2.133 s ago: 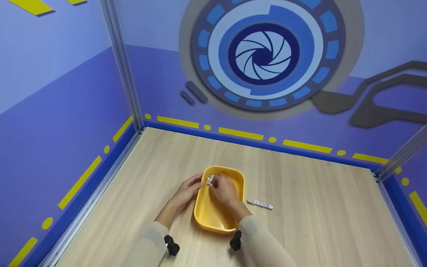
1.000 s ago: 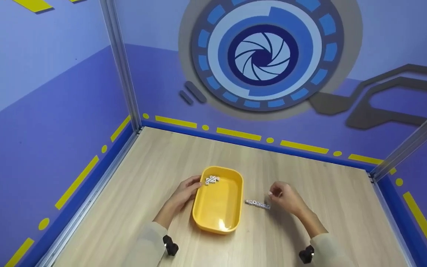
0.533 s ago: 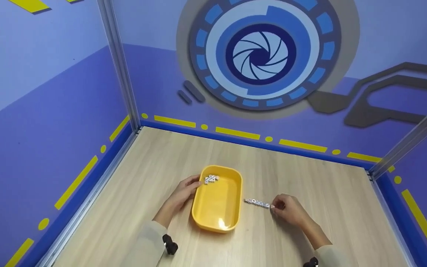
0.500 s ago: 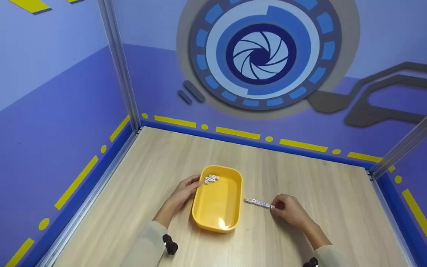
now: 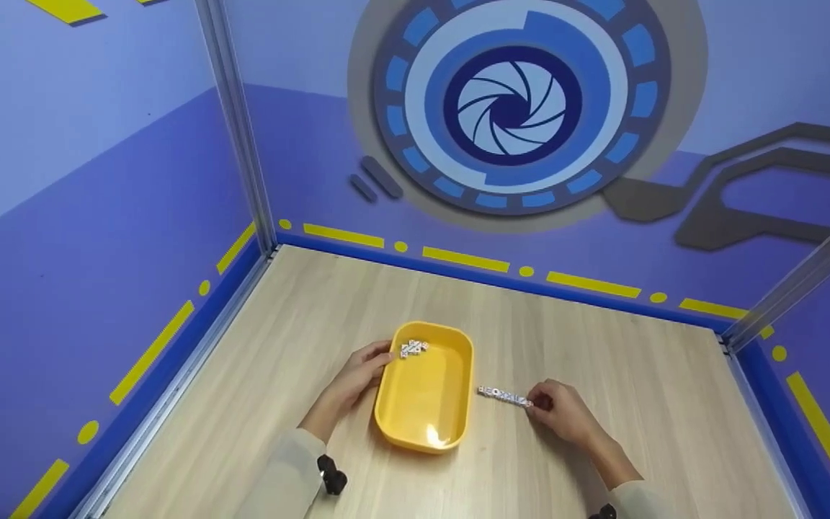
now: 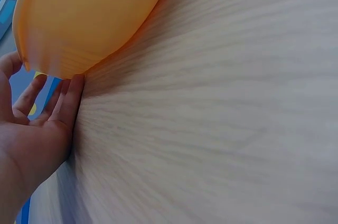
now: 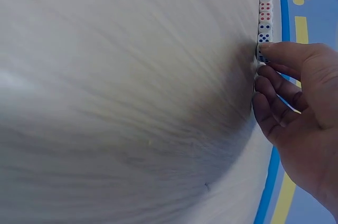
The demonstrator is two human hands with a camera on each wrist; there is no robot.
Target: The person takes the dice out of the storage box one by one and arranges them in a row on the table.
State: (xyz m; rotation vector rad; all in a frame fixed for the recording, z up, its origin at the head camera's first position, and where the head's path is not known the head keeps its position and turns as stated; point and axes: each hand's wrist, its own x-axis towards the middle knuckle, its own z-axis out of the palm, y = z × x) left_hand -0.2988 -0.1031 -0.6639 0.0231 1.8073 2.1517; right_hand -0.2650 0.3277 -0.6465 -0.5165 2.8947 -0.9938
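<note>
Row of dice [image 7: 265, 17]: white, blue and red pips, lined up on the wooden surface [image 5: 645, 375], just right of the tray.
End die [image 7: 261, 58]: at the row's right end, partly under the thumb.
Right hand [image 5: 565, 412]: grip pinching the end die, other fingers loosely bent.
Yellow tray [image 5: 422, 407]: upright; loose dice [image 5: 413, 349] clustered in its far left corner.
Left hand [image 5: 357, 375]: grip spread, fingers against the tray's outer left side, thumb at the rim.
Change: a second ago the right hand was apart from the row; now at its end, so the row is seemingly one die longer.
</note>
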